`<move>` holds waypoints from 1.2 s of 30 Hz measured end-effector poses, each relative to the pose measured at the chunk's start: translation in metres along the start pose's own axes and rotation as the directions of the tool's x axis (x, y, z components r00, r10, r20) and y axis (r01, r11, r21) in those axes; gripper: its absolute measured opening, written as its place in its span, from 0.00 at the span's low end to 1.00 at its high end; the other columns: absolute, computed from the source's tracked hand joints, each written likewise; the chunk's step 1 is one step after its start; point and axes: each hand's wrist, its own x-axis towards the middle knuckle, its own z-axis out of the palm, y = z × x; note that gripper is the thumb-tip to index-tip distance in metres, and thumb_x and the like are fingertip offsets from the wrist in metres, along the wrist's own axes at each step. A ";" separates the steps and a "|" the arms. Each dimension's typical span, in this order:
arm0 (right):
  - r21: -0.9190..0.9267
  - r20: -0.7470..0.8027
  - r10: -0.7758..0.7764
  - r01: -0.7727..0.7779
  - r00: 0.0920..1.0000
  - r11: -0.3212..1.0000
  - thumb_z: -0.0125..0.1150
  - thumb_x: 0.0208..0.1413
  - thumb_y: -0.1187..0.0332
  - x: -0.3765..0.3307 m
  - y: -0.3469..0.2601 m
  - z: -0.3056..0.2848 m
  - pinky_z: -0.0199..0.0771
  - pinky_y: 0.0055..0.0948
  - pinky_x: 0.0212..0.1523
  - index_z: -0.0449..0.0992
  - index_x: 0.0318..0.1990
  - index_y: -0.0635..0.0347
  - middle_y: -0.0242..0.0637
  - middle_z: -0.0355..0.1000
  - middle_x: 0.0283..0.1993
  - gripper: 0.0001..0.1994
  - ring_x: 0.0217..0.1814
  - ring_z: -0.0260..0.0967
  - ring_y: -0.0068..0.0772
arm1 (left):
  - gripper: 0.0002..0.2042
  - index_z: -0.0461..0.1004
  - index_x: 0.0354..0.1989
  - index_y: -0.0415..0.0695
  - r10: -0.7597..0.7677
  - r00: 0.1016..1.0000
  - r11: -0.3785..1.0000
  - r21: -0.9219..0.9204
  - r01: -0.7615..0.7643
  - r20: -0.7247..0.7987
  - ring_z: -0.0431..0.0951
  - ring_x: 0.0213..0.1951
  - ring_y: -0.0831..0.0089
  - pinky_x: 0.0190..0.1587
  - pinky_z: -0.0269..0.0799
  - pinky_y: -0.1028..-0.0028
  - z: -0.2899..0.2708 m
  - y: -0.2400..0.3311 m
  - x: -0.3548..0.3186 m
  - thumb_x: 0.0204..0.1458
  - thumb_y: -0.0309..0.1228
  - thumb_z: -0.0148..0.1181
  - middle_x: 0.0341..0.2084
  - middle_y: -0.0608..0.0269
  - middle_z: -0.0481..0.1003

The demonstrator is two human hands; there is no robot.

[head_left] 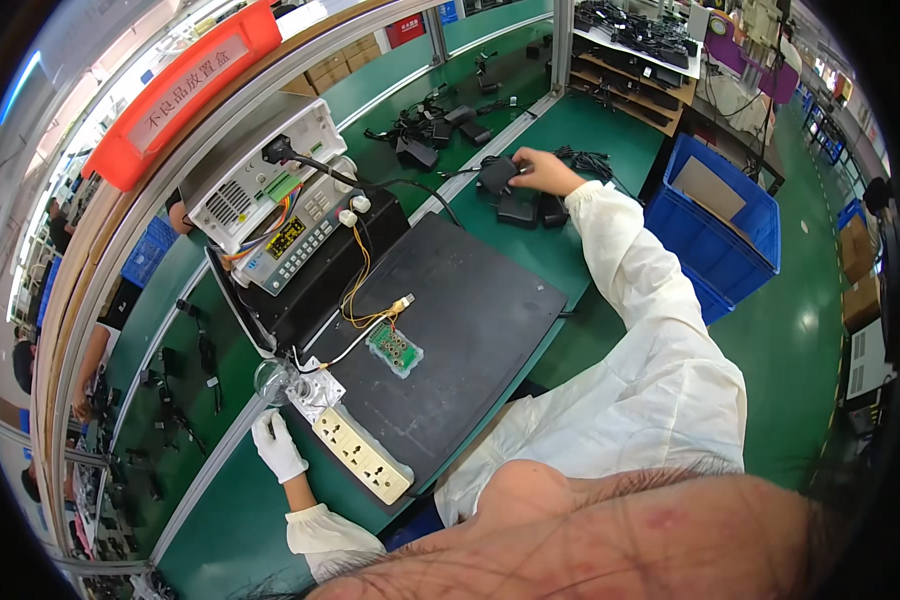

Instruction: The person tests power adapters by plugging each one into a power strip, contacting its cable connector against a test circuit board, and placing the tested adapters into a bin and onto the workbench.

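Note:
My right hand [545, 172], bare, pinches a black power adapter [496, 176] at the far side of the bench, its fingers closed on the edge. Right below it lie more black adapters [517, 210] with coiled cables [585, 163]. My left hand [278, 447], in a white glove, rests on the green bench top with fingers loosely bent and nothing visible in them. Beside that hand are a clear glass bulb [273, 380] on a white mount and a cream power strip [362, 457]. A small green circuit board [394, 348], wired to yellow leads, lies on the black mat [460, 320].
A grey test instrument [290, 235] stands on a black stand at the back left, a thick black cable arching from it. An orange-red bin [185, 95] hangs above. Blue crates [715, 225] stand on the right. Behind the rail lie several adapters [440, 130].

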 end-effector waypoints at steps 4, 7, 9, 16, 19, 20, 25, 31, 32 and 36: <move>-0.176 0.149 0.002 0.024 0.989 0.984 0.73 0.48 0.57 -0.022 -0.029 0.014 0.70 0.35 0.56 0.58 0.65 0.62 0.54 0.71 0.55 0.40 0.52 0.73 0.48 | 0.05 0.76 0.38 0.36 0.000 1.000 1.000 0.008 0.000 -0.003 0.76 0.42 0.62 0.47 0.71 0.68 0.001 0.002 -0.001 0.57 0.25 0.56 0.39 0.54 0.76; -0.144 0.227 0.102 -0.070 0.969 0.987 0.74 0.46 0.56 -0.034 -0.055 0.012 0.70 0.36 0.55 0.52 0.68 0.62 0.59 0.70 0.55 0.47 0.52 0.73 0.51 | 0.05 0.76 0.38 0.36 0.015 1.000 1.000 0.019 -0.015 -0.010 0.76 0.41 0.63 0.47 0.71 0.68 0.000 0.000 -0.002 0.57 0.24 0.56 0.38 0.55 0.76; -0.202 0.265 0.113 -0.059 0.958 0.978 0.76 0.43 0.55 -0.039 -0.073 0.009 0.70 0.39 0.54 0.46 0.70 0.59 0.63 0.70 0.55 0.52 0.53 0.73 0.56 | 0.05 0.76 0.38 0.36 -0.014 1.000 1.000 0.011 0.014 -0.017 0.76 0.41 0.63 0.47 0.71 0.68 0.001 0.000 -0.002 0.57 0.24 0.56 0.38 0.55 0.76; -0.349 0.260 0.048 0.048 0.964 0.936 0.73 0.43 0.59 -0.039 -0.081 0.038 0.73 0.43 0.49 0.50 0.67 0.57 0.55 0.75 0.46 0.46 0.49 0.74 0.56 | 0.06 0.76 0.37 0.36 0.004 1.000 1.000 0.014 -0.004 0.000 0.75 0.41 0.62 0.48 0.70 0.67 -0.001 0.003 -0.001 0.58 0.26 0.56 0.38 0.55 0.76; -0.247 0.197 0.049 0.002 0.979 0.969 0.73 0.43 0.60 -0.033 -0.077 0.041 0.72 0.41 0.53 0.52 0.67 0.55 0.52 0.76 0.46 0.45 0.50 0.74 0.54 | 0.07 0.76 0.37 0.36 -0.028 0.999 1.000 0.009 0.028 0.028 0.75 0.42 0.61 0.48 0.69 0.66 -0.002 0.004 0.000 0.58 0.27 0.56 0.37 0.55 0.76; -0.174 0.181 0.050 -0.018 0.982 0.985 0.73 0.44 0.60 -0.030 -0.073 0.041 0.72 0.39 0.54 0.56 0.65 0.58 0.54 0.76 0.45 0.41 0.50 0.75 0.53 | 0.07 0.76 0.37 0.36 -0.036 0.999 0.999 0.005 0.036 0.031 0.75 0.42 0.60 0.49 0.69 0.66 -0.001 0.001 0.001 0.58 0.28 0.56 0.37 0.54 0.76; -0.016 0.015 0.001 -0.001 1.000 1.000 0.75 0.42 0.59 -0.021 -0.054 0.039 0.73 0.36 0.52 0.61 0.61 0.62 0.54 0.76 0.45 0.40 0.47 0.76 0.49 | 0.07 0.76 0.37 0.36 -0.063 0.998 0.997 -0.031 0.064 0.021 0.75 0.42 0.60 0.49 0.69 0.65 0.002 -0.010 -0.001 0.58 0.27 0.56 0.37 0.54 0.76; -0.008 -0.222 -0.150 0.152 0.963 0.988 0.75 0.42 0.63 0.007 -0.078 0.009 0.73 0.39 0.47 0.60 0.59 0.52 0.49 0.76 0.42 0.37 0.45 0.75 0.52 | 0.06 0.76 0.38 0.37 -0.002 1.000 0.998 0.066 0.001 0.014 0.76 0.43 0.59 0.50 0.70 0.65 0.002 -0.004 0.002 0.57 0.26 0.57 0.39 0.53 0.76; -0.132 -0.224 -0.156 0.128 0.962 0.983 0.74 0.42 0.62 0.020 -0.081 0.004 0.73 0.42 0.48 0.60 0.60 0.50 0.49 0.76 0.43 0.37 0.45 0.74 0.55 | 0.06 0.76 0.38 0.37 -0.002 1.000 0.997 0.075 0.002 0.000 0.76 0.43 0.59 0.49 0.70 0.65 0.003 -0.006 0.002 0.57 0.26 0.58 0.39 0.53 0.76; -0.419 -0.282 -0.365 0.229 0.887 0.879 0.72 0.43 0.64 0.085 -0.114 0.009 0.74 0.44 0.47 0.62 0.60 0.51 0.50 0.76 0.44 0.35 0.46 0.74 0.55 | 0.05 0.76 0.38 0.37 0.029 1.000 0.994 0.109 -0.029 0.000 0.76 0.42 0.58 0.48 0.71 0.65 0.001 -0.008 0.001 0.56 0.25 0.58 0.39 0.52 0.76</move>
